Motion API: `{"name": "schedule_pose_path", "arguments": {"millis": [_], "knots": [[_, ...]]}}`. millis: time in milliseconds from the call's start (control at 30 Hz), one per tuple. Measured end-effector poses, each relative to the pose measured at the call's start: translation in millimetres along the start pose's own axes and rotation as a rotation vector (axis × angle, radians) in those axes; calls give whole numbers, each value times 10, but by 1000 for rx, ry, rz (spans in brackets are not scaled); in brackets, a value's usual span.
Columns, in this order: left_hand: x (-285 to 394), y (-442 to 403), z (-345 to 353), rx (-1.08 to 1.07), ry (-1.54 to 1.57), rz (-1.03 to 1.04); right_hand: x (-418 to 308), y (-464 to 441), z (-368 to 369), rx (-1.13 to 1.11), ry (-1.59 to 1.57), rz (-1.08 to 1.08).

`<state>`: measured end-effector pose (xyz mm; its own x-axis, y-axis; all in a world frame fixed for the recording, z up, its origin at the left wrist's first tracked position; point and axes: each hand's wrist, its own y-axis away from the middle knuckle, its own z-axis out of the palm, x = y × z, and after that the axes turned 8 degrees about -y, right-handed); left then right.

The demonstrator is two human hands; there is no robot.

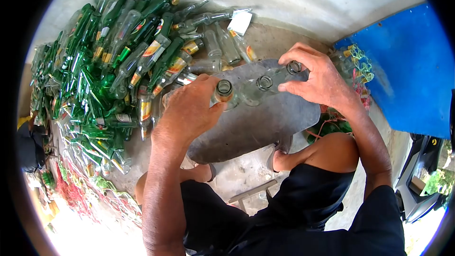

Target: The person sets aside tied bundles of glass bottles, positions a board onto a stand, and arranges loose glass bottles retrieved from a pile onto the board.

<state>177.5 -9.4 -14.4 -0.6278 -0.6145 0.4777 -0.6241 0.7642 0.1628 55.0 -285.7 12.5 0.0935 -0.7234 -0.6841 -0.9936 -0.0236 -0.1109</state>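
Three clear glass bottles stand upright in a row on a dark grey board with rounded ends point(258, 132), in front of my knees. At the left end, my left hand point(189, 109) is curled around the neck of one bottle point(224, 90). The middle bottle point(264, 84) stands between my hands with neither touching its mouth. At the right end, the fingers and thumb of my right hand point(320, 76) curve around the neck of the third bottle point(294, 68). The open mouths of all three face up, and their lower bodies blur against the board.
A large heap of green and clear bottles point(109, 66) lies to the left against the pale wall. A blue panel point(403, 71) leans at the right, with tangled plastic strips point(360, 64) beside it. More red and green strips point(80, 189) cover the floor at lower left.
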Motion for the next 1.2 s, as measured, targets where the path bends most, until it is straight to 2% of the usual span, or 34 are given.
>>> {"name": "schedule_pose_path", "arguments": {"millis": [200, 367, 600, 1000, 1200], "knots": [[-31, -26, 9, 4, 12, 33, -195, -143, 119, -11, 139, -170], [-65, -61, 41, 41, 82, 89, -176, -206, 238, -91, 179, -224], [-50, -72, 18, 23, 89, 64, -149, -202, 265, -145, 140, -185], [4, -74, -35, 21, 51, 5, -133, -199, 325, -75, 147, -168], [-3, -72, -4, 59, 9, 14, -114, -213, 351, 1, 160, -270]]}}
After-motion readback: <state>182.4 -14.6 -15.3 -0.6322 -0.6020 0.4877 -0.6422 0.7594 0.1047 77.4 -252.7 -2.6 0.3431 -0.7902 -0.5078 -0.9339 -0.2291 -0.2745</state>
